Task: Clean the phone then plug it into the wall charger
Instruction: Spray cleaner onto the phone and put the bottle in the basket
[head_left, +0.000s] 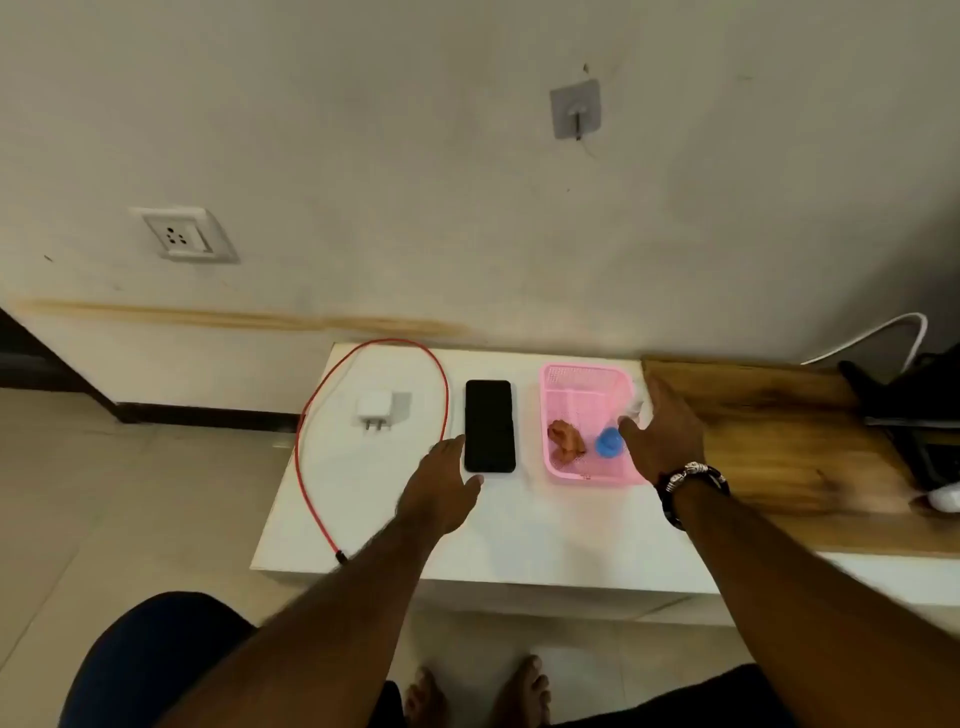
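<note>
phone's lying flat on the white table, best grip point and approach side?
Likely best: take the phone across its two long edges near the lower end, coming from the near side, where the left hand already reaches its lower left corner. It lies flat, screen up, so only the thin edges offer purchase. The red cable runs along its left and the pink basket sits to its right, apart from it.

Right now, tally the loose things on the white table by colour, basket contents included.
Black: 1, the phone
White: 1, the charger plug
Red: 1, the cable
Pink: 1, the basket
Orange-brown: 1, the crumpled cloth in the basket
Blue: 1, the blue-capped item in the basket
Total: 6
</note>
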